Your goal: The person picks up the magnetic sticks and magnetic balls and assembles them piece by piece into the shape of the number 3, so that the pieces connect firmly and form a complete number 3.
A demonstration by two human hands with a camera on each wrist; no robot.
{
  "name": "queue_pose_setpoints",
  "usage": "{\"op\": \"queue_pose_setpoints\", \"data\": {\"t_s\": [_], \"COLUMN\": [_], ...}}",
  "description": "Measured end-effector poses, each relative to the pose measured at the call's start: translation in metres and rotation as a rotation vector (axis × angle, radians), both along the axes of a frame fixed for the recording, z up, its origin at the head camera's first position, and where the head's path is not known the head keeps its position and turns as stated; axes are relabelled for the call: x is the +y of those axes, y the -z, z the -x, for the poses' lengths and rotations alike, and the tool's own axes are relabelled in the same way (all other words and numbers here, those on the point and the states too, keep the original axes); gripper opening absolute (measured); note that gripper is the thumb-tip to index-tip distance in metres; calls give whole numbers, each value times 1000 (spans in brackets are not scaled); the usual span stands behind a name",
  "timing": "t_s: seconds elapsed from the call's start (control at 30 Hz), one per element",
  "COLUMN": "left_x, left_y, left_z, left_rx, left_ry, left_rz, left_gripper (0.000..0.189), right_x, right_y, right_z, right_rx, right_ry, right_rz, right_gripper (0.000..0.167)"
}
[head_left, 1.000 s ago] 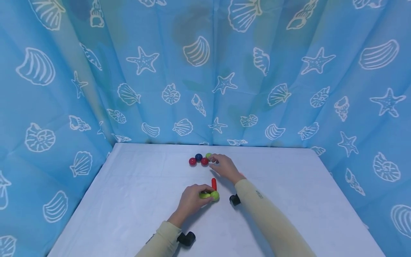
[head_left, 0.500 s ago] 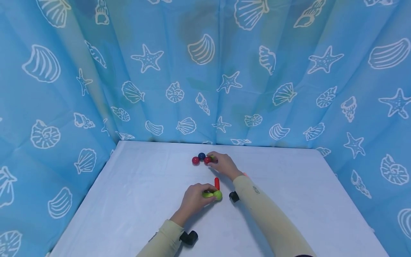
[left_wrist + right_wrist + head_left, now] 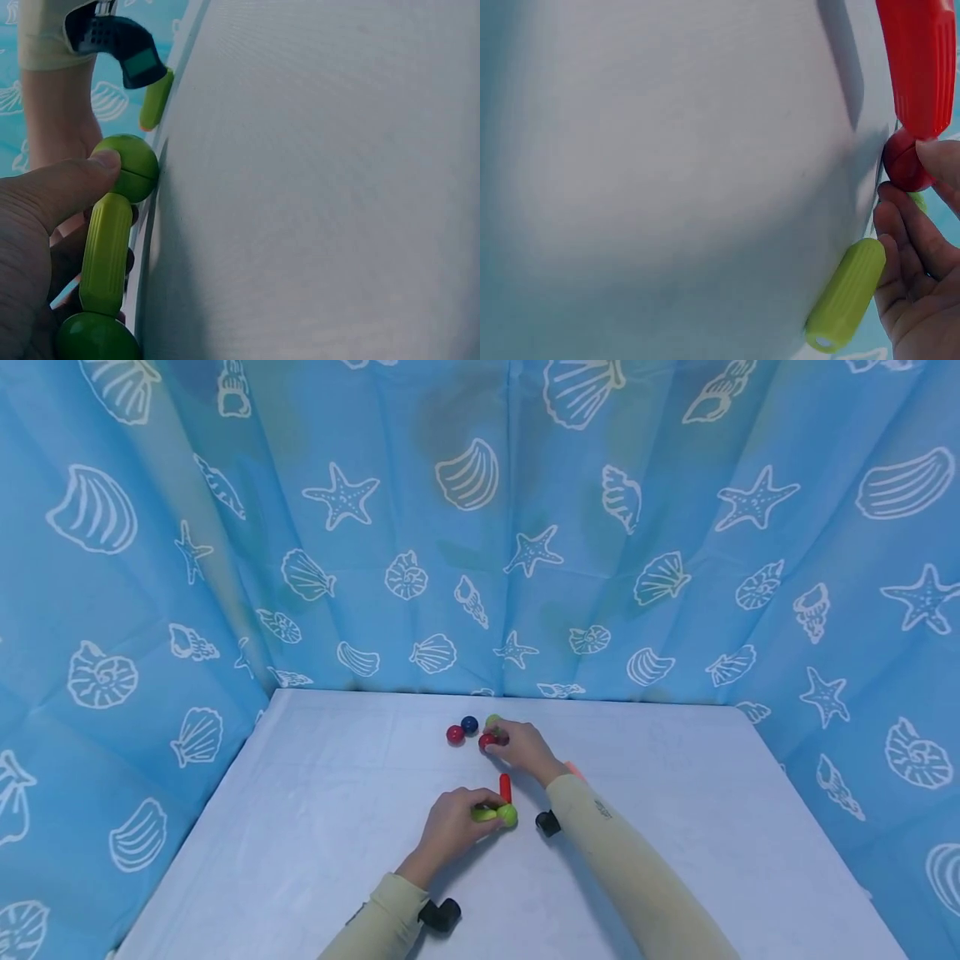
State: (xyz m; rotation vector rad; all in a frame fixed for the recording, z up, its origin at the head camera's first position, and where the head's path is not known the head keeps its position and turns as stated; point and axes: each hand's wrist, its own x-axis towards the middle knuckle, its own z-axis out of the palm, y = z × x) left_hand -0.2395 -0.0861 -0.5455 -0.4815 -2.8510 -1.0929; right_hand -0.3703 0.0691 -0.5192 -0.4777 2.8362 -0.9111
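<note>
My left hand (image 3: pixel 450 820) grips a light green ribbed rod (image 3: pixel 106 251) between thumb and fingers. A green ball (image 3: pixel 126 168) sits at one end of the rod, with another green ball (image 3: pixel 97 337) at the other. From the far ball a red rod (image 3: pixel 505 787) points away toward the back of the table. My right hand (image 3: pixel 525 750) pinches a red ball (image 3: pixel 907 162) between thumb and fingertips. In the right wrist view the red rod's end overlaps this ball; from the head view they are apart.
Behind the right hand lie a blue ball (image 3: pixel 469 724), another red ball (image 3: pixel 455 735) and a green ball (image 3: pixel 492 721). A yellow-green rod (image 3: pixel 846 296) lies near the right hand. Something orange (image 3: pixel 573 770) shows beside the right wrist. A blue shell-patterned curtain (image 3: pixel 480 568) surrounds the white table (image 3: pixel 337 793).
My right hand has come down from beside the green ball, taken the near red ball and drawn it slightly away from the blue one. The left hand keeps its grip in about the same place.
</note>
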Motion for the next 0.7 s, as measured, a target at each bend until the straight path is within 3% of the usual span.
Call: {"op": "queue_pose_setpoints", "data": {"t_s": [0.23,0.47,0.7], "left_x": [0,-1,1], "left_y": [-1,-1,-2], "left_z": [-1,0,-1], "left_rx": [-14,-21,-8], "left_ry": [-11,-10,-8], "left_rz": [1,1,-3], "left_gripper": [28,29,29], "right_x": [13,22,33], "right_y": [-1,0,2], "right_z": [-6,-14,-21], "right_rx": [-43,-40,-14], "right_ry": [-16,6,-10], "right_rz": [-28,-88,-80], "right_gripper": [30,32,32]}}
